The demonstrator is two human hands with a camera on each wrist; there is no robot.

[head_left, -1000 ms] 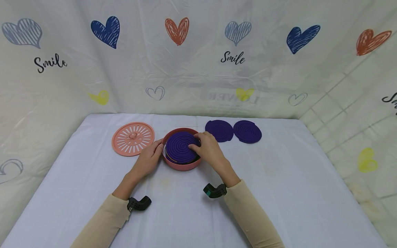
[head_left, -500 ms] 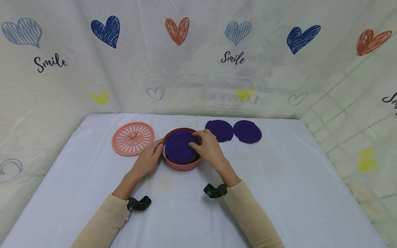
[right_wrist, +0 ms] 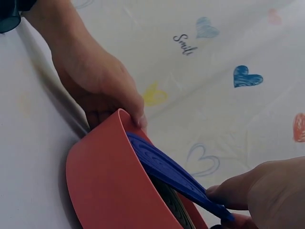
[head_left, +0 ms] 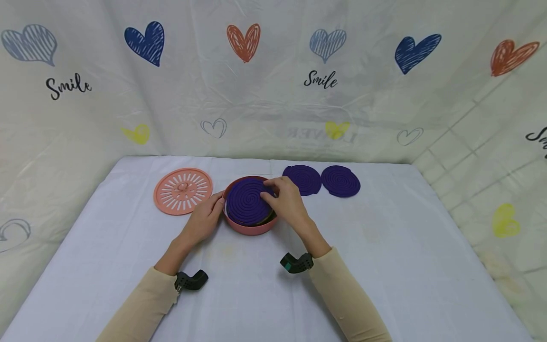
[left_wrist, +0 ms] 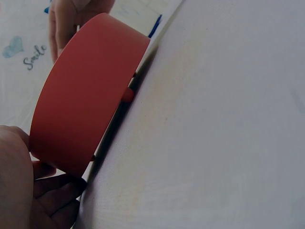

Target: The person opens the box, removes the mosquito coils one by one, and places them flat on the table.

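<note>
A purple spiral mosquito coil (head_left: 248, 202) lies tilted in a round coral-red box (head_left: 252, 231), its right edge raised. My right hand (head_left: 289, 202) pinches that edge between thumb and fingers. In the right wrist view, the coil (right_wrist: 167, 164) slants up out of the box, over a darker greenish coil (right_wrist: 172, 202) inside. At the box's left side, my left hand (head_left: 205, 219) grips the wall, thumb near the rim. The left wrist view has the box's outer wall (left_wrist: 90, 95) and small feet under it; most of the inside is hidden there.
Left of the box lies a slotted coral-pink lid (head_left: 160, 199) with a round middle piece. Two more purple mosquito coils, a nearer one (head_left: 302, 180) and a farther-right one (head_left: 341, 181), lie side by side behind my right hand. A printed curtain (head_left: 273, 95) hangs behind the white-covered table (head_left: 406, 256).
The pinched mosquito coil has shifted slightly left and away from me, its right edge rising a little with my right fingers. My left hand and the box have stayed put.
</note>
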